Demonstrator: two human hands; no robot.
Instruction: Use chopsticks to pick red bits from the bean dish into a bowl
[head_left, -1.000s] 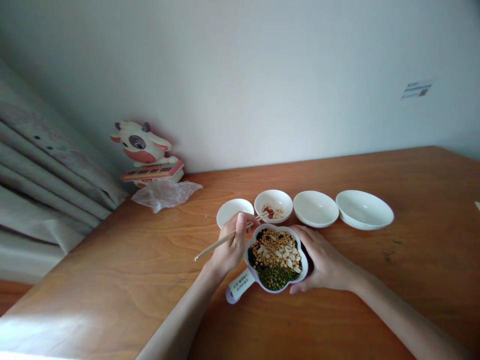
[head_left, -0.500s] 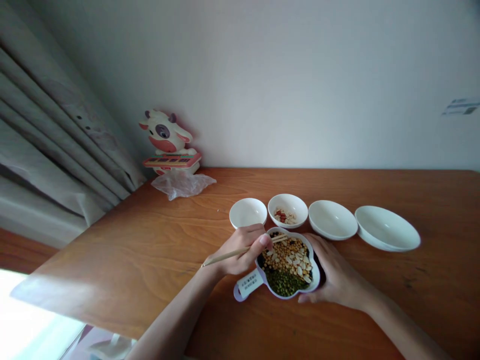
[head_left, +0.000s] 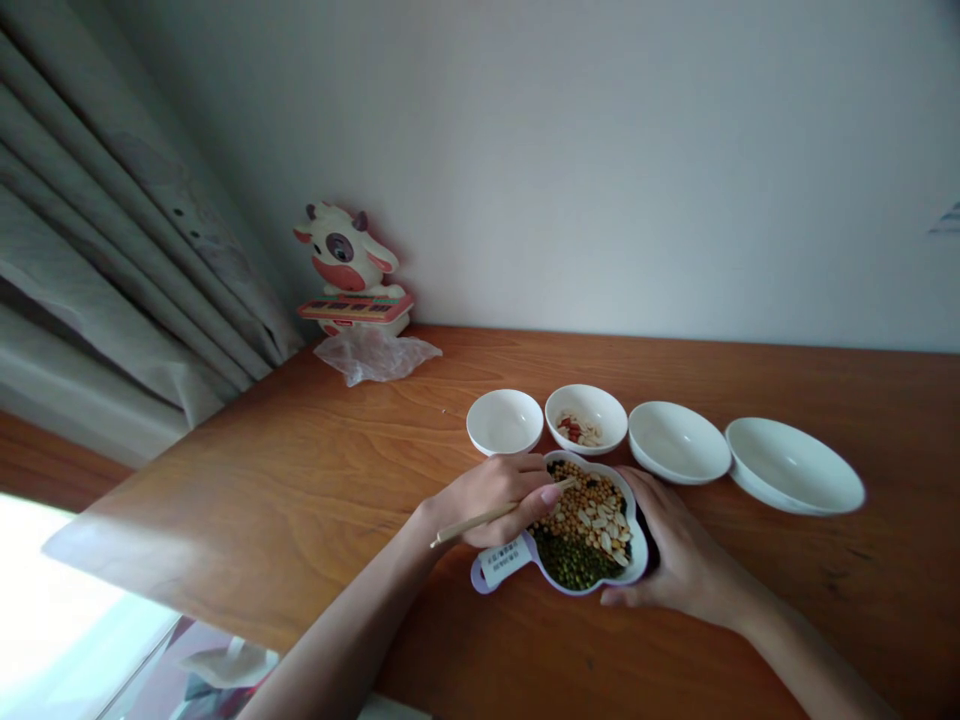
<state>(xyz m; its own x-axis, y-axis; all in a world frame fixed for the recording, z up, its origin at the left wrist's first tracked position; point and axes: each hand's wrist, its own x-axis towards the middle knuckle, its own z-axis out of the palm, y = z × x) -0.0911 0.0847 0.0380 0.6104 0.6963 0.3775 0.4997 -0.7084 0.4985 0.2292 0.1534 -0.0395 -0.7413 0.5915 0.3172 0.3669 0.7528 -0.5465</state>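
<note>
My left hand [head_left: 501, 492] is closed around wooden chopsticks [head_left: 471, 524], whose tips reach down to the soybeans at the far side of a lobed, handled bowl [head_left: 639, 566]. Fingers and thumb of my right hand [head_left: 671, 550] wrap the bowl's right side. Green mung beans [head_left: 574, 562] lie in its near part, yellow soybeans [head_left: 589, 492] across the middle, peanut halves [head_left: 606, 524] on the right, and dark beans show along the far and left edges. A labelled handle [head_left: 504, 565] sticks out at the near left. Whether the tips grip anything is too small to tell.
Behind the lobed bowl stand white bowls in a row: a bare one [head_left: 505, 420], one with peanuts [head_left: 579, 430], and two bare ones [head_left: 679, 442] [head_left: 795, 466] on the right. A cow-shaped toy keyboard [head_left: 352, 270] and a crumpled plastic bag [head_left: 375, 355] sit at the back left.
The view has shifted slightly, so most things sit a little further right. The chopsticks have tilted a little, their tips still among the soybeans. My right hand keeps its hold on the bowl.
</note>
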